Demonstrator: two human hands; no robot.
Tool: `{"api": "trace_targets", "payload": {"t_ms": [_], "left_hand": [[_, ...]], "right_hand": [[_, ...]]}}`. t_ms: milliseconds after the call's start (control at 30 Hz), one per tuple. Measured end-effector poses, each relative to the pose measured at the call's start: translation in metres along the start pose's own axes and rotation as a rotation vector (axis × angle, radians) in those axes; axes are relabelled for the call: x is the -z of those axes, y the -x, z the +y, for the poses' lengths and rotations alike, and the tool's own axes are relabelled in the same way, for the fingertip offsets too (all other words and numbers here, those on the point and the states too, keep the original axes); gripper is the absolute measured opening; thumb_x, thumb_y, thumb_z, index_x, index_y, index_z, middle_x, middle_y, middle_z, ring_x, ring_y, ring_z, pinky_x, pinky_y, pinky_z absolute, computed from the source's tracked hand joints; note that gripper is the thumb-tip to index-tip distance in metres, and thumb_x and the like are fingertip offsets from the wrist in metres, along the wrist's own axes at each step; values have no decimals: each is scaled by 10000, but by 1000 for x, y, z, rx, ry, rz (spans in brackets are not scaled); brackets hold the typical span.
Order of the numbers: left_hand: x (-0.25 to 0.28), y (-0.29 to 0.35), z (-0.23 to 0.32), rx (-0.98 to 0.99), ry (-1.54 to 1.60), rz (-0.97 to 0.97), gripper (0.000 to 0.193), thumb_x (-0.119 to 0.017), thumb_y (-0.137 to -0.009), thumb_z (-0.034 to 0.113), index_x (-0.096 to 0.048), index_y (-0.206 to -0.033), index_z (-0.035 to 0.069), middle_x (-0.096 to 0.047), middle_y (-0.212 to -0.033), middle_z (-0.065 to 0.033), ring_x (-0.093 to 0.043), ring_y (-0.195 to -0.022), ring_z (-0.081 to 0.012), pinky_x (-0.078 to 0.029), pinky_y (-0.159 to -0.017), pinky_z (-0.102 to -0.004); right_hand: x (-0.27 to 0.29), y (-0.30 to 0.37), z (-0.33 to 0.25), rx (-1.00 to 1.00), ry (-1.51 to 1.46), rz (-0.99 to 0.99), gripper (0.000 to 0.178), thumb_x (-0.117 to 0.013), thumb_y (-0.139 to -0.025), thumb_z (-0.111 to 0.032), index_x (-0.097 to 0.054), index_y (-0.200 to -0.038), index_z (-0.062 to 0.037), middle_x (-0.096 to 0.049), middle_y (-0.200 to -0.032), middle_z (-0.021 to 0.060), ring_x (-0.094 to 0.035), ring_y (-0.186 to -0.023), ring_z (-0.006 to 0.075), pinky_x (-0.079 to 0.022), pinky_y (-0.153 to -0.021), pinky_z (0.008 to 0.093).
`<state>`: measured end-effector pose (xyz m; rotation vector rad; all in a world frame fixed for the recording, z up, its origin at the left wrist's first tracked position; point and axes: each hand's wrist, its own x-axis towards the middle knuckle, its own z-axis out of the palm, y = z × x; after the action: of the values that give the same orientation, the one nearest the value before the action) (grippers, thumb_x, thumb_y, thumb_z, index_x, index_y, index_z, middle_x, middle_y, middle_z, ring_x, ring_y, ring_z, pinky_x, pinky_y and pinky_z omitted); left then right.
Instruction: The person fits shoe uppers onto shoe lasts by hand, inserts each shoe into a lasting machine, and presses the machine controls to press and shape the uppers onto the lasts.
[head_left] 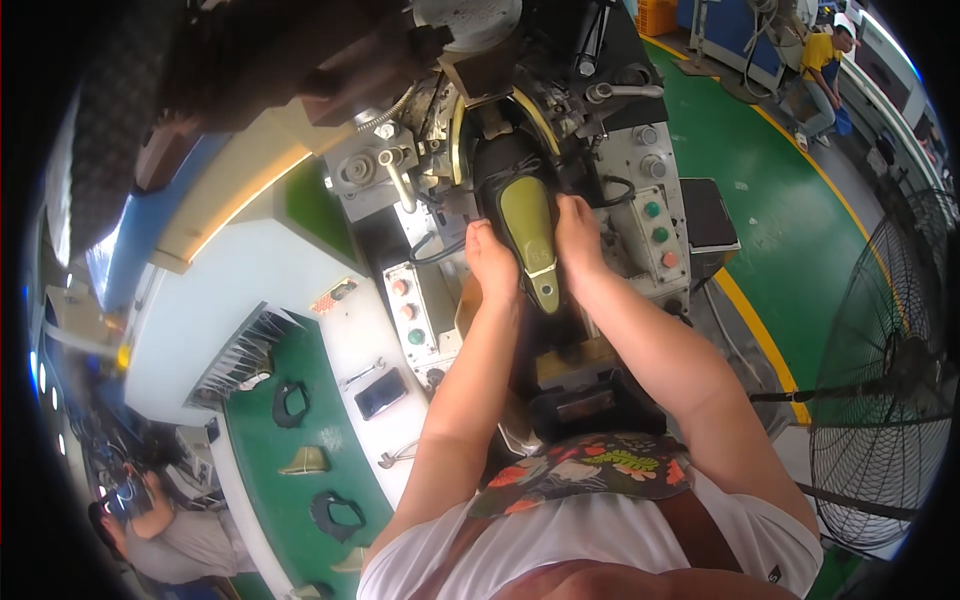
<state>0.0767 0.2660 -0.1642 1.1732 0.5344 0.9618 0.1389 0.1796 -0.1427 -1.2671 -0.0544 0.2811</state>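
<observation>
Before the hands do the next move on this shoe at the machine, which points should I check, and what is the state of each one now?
1. Left hand touches the shoe: ok, it rests on the left side of the olive-green shoe last.
2. Right hand touches it: ok, on the right side.
3. Black upper seated in the machine: cannot tell, the toe end is hidden among the parts.
4. Fingers away from the machine's clamps: cannot tell, the fingertips are hidden.
5. Button panels untouched: ok, both hands are off them.
6. Fan apart from the arms: ok.
</observation>
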Motion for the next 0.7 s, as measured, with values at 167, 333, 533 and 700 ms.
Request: {"api": "trace_targets", "payload": {"t_ms": [167, 333, 533, 700], "left_hand": [[-1, 2, -1, 24, -8, 26, 203, -409, -1006, 153, -561, -896, 76, -563, -836, 13, -501, -786, -85, -416, -731, -234], [6, -6, -17, 49, 55, 13, 201, -409, -1002, 144, -567, -897, 76, -560, -842, 14, -501, -797, -85, -414, -733, -237], [4, -5, -17, -25, -50, 40, 196, -419, -995, 176, -559, -903, 74, -533, -807, 17, -475, -767, -89, -398, -713, -243], [5, -8, -16, -75, -2, 34, 193, -418, -992, 151, -567, -907, 62, -542, -822, 11, -477, -778, -86, -403, -725, -239]], "right_hand": [[0, 2, -2, 15, -5, 28, 326, -523, -942, -287, -633, -936, 20, -593, -824, 82, -518, -798, 160, -424, -752, 319], [0, -5, 10, 79, 33, 27, 334, -510, -938, -283, -635, -903, 25, -603, -801, 92, -527, -783, 172, -431, -741, 334], [3, -14, 16, 93, 15, -5, 332, -500, -935, -269, -637, -909, 33, -633, -825, 117, -550, -788, 188, -445, -743, 341], [1, -20, 27, 178, 50, 45, 323, -509, -937, -252, -653, -955, 37, -682, -873, 149, -618, -837, 217, -478, -787, 341]]}}
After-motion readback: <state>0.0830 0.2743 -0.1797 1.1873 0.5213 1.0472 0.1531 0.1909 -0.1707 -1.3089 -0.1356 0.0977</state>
